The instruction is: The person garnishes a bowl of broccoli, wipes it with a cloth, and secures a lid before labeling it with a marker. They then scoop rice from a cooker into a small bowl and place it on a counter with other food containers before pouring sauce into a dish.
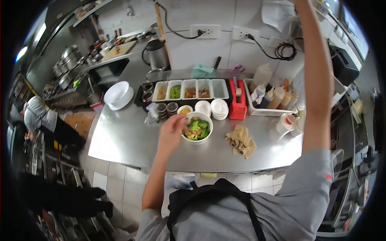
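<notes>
A white bowl point(211, 129) with broccoli point(202, 127) and pale browned chunks in it stands on the steel counter in front of me. My left hand point(173, 129) is at the bowl's left rim, its fingers loosely bent and apart, slightly blurred, overlapping the rim in this view. My right arm point(317, 80) stretches up past the top edge, so the right hand is out of sight. To the right of the bowl lies a crumpled tan cloth point(240, 141). Behind the bowl are stacked small white bowls point(219, 108) and a small cup of yellow food point(185, 109).
A black rack of white topping trays point(219, 89) lines the back, beside a red dispenser point(237, 102) and a basket of squeeze bottles point(271, 112). Large white bowls point(119, 95) sit at the left end. Another person point(44, 116) stands at far left.
</notes>
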